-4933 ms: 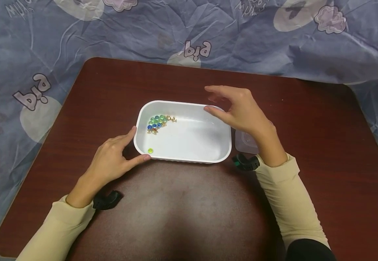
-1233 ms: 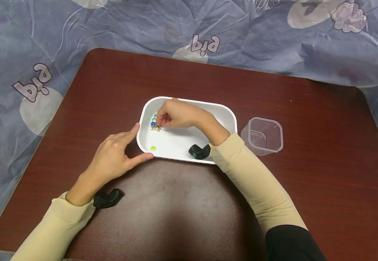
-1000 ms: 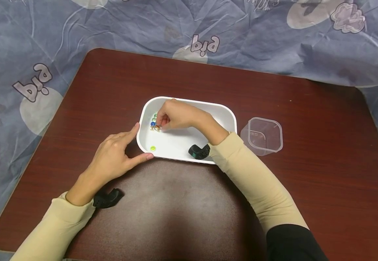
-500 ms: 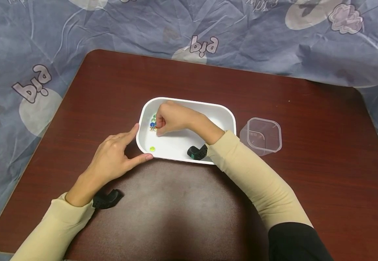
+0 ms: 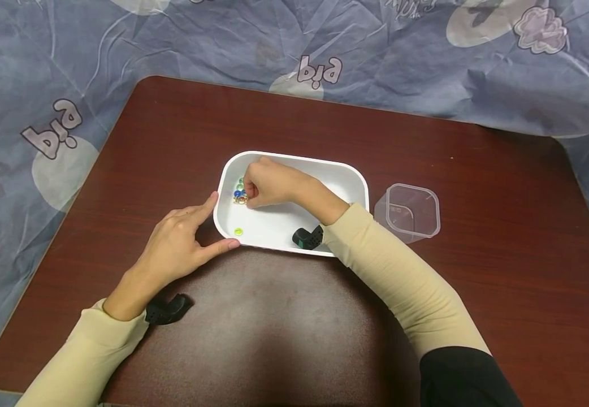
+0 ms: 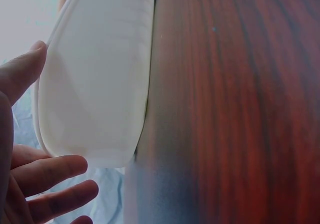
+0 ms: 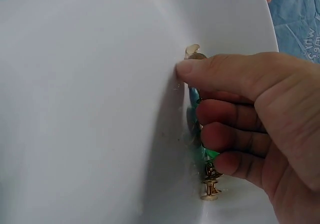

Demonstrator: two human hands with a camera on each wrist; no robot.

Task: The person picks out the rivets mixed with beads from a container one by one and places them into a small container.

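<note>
A white tray (image 5: 294, 237) holds glass marbles and small gold spool-shaped pieces (image 7: 210, 190) bunched near its left end. Blue marbles (image 5: 237, 194) and green marbles (image 5: 241, 187) show beside the right hand. My right hand (image 5: 274, 182) reaches into the tray with fingers curled down at the bunch. In the right wrist view its thumb lies by a gold piece (image 7: 192, 49), and the fingertips hide most of the marbles; whether anything is pinched cannot be seen. My left hand (image 5: 174, 243) touches the tray's left corner with thumb and forefinger spread. A yellow-green marble (image 5: 238, 232) lies apart in the front left corner.
A clear plastic tub (image 5: 412, 210) stands just right of the tray. Everything is on a brown wooden table (image 5: 518, 237), with a wrinkled blue printed sheet (image 5: 172, 45) behind it. Black wrist devices (image 5: 169, 310) sit at both cuffs.
My right hand has gone from above the tray's right end down to the bunch at the left. Over the last second it has shifted only slightly. The left hand has stayed at the corner.
</note>
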